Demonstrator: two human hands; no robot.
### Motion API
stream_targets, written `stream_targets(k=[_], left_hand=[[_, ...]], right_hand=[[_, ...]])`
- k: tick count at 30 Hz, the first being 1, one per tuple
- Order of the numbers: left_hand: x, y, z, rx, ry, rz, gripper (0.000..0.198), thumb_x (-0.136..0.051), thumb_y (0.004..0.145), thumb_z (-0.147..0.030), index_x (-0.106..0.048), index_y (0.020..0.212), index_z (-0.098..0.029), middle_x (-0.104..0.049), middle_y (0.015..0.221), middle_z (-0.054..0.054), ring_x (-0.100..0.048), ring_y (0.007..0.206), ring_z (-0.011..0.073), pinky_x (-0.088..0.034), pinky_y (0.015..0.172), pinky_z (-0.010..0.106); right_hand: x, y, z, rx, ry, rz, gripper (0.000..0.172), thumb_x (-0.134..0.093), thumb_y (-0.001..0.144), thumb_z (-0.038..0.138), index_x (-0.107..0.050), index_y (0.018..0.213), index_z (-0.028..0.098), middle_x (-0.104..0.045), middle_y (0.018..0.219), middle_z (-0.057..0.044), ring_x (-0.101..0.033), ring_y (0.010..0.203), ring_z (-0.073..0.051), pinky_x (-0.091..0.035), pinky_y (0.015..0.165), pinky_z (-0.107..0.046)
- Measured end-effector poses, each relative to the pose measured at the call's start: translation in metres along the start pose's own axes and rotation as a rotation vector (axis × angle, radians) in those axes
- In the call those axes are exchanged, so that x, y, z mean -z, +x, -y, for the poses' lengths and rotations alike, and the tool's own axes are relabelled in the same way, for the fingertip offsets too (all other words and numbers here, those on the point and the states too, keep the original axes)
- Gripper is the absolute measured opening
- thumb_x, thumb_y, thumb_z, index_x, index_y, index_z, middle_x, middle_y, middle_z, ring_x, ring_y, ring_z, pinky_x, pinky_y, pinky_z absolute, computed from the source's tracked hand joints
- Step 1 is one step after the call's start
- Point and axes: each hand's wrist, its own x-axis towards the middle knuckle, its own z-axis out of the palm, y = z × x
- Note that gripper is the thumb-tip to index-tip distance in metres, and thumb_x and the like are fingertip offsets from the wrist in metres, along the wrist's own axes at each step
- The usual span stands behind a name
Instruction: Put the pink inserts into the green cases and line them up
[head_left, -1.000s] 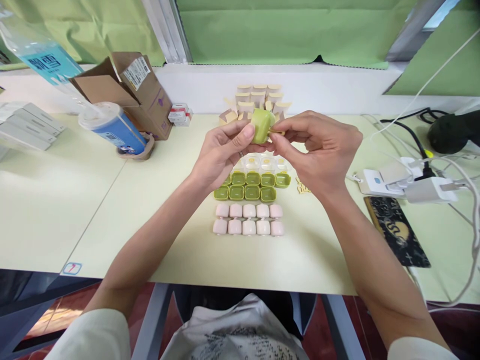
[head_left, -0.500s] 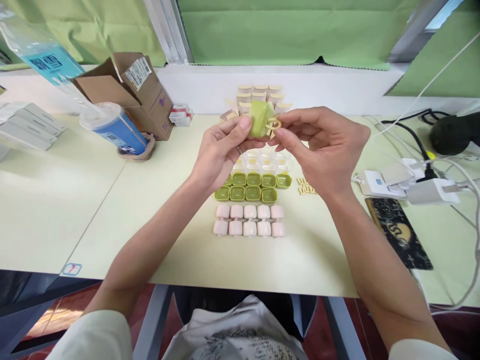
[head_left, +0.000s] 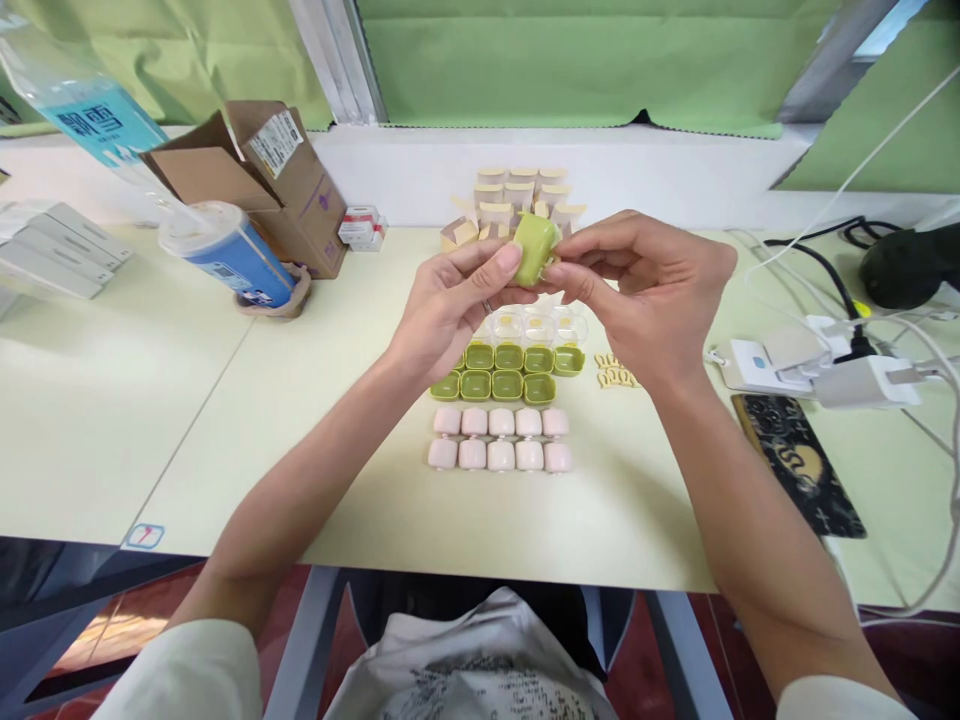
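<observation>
Above the table, my left hand [head_left: 469, 300] grips a small green plastic case [head_left: 535, 248], its thumb across the near face and its fingers behind. My right hand [head_left: 645, 290] is closed in a pinch at the case's right edge. The yellow loop-shaped piece it pinches is mostly hidden by the fingertips and the case. Below the hands are rows of open green cups [head_left: 508, 385]. Closer to me, two rows of pale pink rounded pieces [head_left: 501, 456] lie on the table. Clear covers [head_left: 536, 325] with yellow marks sit behind the green cups, partly hidden by my hands.
More yellow loop pieces [head_left: 616, 377] lie right of the cups. Small cream boxes [head_left: 520, 190] stand against the wall. At left are a cardboard box [head_left: 300, 210] and a blue cup [head_left: 251, 265]. A power strip [head_left: 761, 366], cables and a phone [head_left: 799, 465] occupy the right.
The green case has turned and shifted slightly right and down in my left hand. The yellow loop, plainly visible before, is now mostly hidden at my right fingertips.
</observation>
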Motion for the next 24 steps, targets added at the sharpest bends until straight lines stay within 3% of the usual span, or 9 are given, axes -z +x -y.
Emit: stream_targets(k=[2, 7, 10, 16, 24], left_hand=[[0.001, 0.0, 0.0, 0.029, 0.026, 0.001, 0.047, -0.091, 0.089, -0.065, -0.084, 0.108, -0.022, -0.087, 0.108, 0.006, -0.084, 0.116, 0.0267, -0.07, 0.107, 0.044], [0.003, 0.0, -0.002, 0.09, 0.033, 0.032, 0.039, -0.095, 0.087, -0.055, -0.086, 0.113, -0.027, -0.088, 0.115, 0.004, -0.083, 0.118, 0.0289, -0.067, 0.108, 0.051], [0.006, 0.0, -0.003, 0.082, 0.066, 0.042, 0.033, -0.096, 0.085, -0.049, -0.088, 0.11, -0.029, -0.087, 0.116, 0.003, -0.081, 0.121, 0.0317, -0.063, 0.113, 0.057], [0.01, 0.003, -0.005, 0.066, 0.13, 0.075, 0.037, -0.099, 0.08, -0.055, -0.089, 0.104, -0.029, -0.087, 0.104, 0.001, -0.082, 0.114, 0.0301, -0.063, 0.113, 0.058], [0.014, 0.004, -0.01, 0.094, 0.155, 0.113, 0.048, -0.101, 0.077, -0.061, -0.087, 0.107, -0.027, -0.086, 0.099, 0.002, -0.083, 0.108, 0.0291, -0.066, 0.107, 0.052]], right_hand=[[0.007, 0.003, -0.001, 0.018, -0.001, 0.031, 0.017, -0.09, 0.095, 0.042, -0.08, 0.105, 0.033, -0.08, 0.108, -0.004, -0.078, 0.095, -0.028, -0.074, 0.086, -0.051], [0.023, 0.012, 0.0, 0.154, -0.129, 0.196, 0.04, -0.09, 0.097, 0.037, -0.079, 0.135, 0.041, -0.075, 0.135, -0.004, -0.075, 0.107, -0.027, -0.071, 0.087, -0.044], [0.023, 0.014, -0.002, 0.256, -0.23, 0.267, 0.034, -0.082, 0.102, 0.035, -0.08, 0.135, 0.041, -0.078, 0.131, -0.005, -0.074, 0.112, -0.03, -0.069, 0.092, -0.049], [0.016, 0.013, -0.008, 0.419, -0.306, 0.254, 0.032, -0.08, 0.104, 0.035, -0.08, 0.134, 0.045, -0.081, 0.124, -0.003, -0.074, 0.113, -0.03, -0.065, 0.102, -0.052], [0.014, 0.008, 0.0, 0.387, -0.341, 0.287, 0.018, -0.073, 0.109, 0.038, -0.081, 0.123, 0.043, -0.081, 0.113, -0.003, -0.075, 0.105, -0.029, -0.066, 0.098, -0.053]])
